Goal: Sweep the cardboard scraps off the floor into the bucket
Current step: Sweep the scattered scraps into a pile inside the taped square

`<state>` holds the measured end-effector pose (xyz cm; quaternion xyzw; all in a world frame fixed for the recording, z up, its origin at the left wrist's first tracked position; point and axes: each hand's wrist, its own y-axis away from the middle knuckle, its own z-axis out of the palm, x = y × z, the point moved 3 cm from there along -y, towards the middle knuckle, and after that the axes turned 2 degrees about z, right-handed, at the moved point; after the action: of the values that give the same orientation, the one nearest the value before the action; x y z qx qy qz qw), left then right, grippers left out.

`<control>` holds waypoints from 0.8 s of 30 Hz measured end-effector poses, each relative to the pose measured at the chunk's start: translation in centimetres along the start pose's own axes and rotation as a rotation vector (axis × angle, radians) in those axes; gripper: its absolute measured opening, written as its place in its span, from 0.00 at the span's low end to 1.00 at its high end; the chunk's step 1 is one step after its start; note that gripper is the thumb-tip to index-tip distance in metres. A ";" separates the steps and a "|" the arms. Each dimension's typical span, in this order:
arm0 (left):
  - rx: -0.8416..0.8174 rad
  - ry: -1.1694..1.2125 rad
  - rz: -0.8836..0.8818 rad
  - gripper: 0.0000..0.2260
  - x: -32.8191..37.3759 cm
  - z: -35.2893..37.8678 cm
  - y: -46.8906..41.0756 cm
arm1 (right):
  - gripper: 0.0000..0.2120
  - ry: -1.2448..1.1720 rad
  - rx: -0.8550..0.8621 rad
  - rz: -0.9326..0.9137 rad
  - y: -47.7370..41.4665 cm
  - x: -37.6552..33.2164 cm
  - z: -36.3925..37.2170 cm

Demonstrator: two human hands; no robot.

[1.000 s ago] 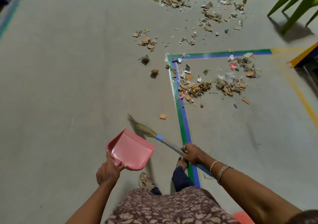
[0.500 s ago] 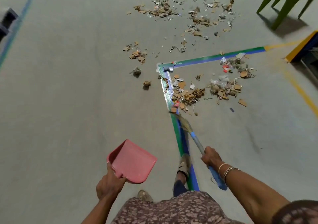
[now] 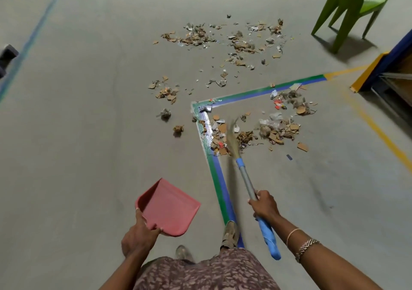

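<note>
My right grip clutches the broom, bristles now among cardboard scraps at 12 o'clock; left grip still holds the dustpan.

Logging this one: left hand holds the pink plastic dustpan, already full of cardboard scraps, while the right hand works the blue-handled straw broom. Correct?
Not quite. In the head view the pink plastic dustpan in the left hand is empty; the cardboard scraps lie on the floor. The right hand does grip the blue-handled straw broom.
</note>
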<state>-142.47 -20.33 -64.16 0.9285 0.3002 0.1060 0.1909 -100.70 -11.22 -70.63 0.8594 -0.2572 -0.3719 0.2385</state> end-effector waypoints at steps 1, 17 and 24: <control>-0.001 -0.008 0.005 0.50 0.6 -0.2 -0.3 | 0.14 0.028 -0.033 -0.018 0.2 -0.4 0.1; 0.023 -0.014 0.140 0.51 6.5 -2.9 -8.0 | 0.17 0.524 -0.308 -0.149 -6.0 -5.7 3.9; -0.032 0.044 0.109 0.48 9.0 -3.7 -14.5 | 0.16 0.448 -0.185 0.020 -16.2 -9.2 1.3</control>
<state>-143.93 -2.98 -66.16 0.9378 0.2516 0.1415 0.1928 -102.83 6.46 -76.41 0.8923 -0.1712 -0.1914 0.3712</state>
